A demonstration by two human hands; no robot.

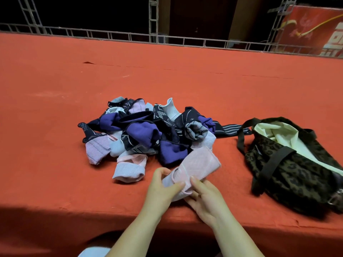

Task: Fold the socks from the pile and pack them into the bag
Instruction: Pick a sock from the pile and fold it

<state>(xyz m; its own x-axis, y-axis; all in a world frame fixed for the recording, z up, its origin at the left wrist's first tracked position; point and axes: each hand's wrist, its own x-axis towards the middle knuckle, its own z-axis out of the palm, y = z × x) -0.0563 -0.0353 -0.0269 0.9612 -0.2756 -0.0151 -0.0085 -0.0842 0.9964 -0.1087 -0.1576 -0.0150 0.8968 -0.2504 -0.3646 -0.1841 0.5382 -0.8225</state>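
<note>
1. Your left hand [163, 184] and right hand [206, 197] both pinched the pink sock [196, 167] (lying just in front of the pile [148, 130])
2. The bag [297, 164] sat open right of the pile

Before you lies a wide orange-red cloth [185, 80] spread over the table, lightly creased, with a shadow along its near left edge. Behind its far edge you see a grey metal lattice railing [130, 35], and at the far right a red printed banner [315, 28].
</note>
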